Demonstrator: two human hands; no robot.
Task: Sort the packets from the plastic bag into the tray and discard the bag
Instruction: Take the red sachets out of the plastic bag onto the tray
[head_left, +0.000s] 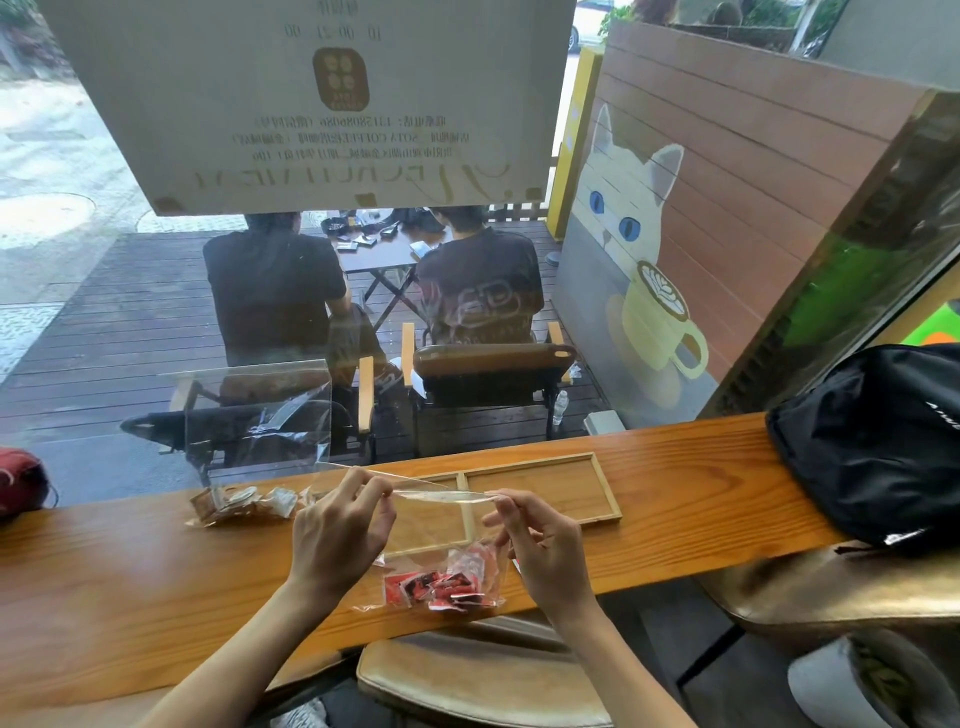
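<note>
**Bag held open over the counter**

Bag (441, 525), clear plastic, hangs between both hands above the near edge of the wooden counter (130, 561). Its top edge is stretched level from one hand to the other. Red packets (447, 584) sit bunched in its bottom, which rests on the counter near the front edge.

The left hand (337, 525) pinches the left end of the bag's rim between thumb and fingertips. The right hand (540, 540) pinches the right end the same way, the other fingers curled.

The tray (602, 483), a shallow wooden frame with a divider, lies on the counter just beyond the hands; part of it shows through the plastic. Its right compartment is in plain view, and its left one lies behind the bag and the left hand.

To the left of the tray, beside the left hand, lies a second bag (239, 506) of brownish and pale packets. Another clear bag (260, 415) stands upright at the far edge, against the window.

A black backpack (872, 441) rests on the right end of the counter. A red thing (21, 480) sits at the far left edge. A padded stool (478, 680) stands below the counter, near the person.

Beyond the glass, two people sit in chairs on a deck with their backs turned, and a painted cat (628, 202) with a cup covers the fence at right.
</note>
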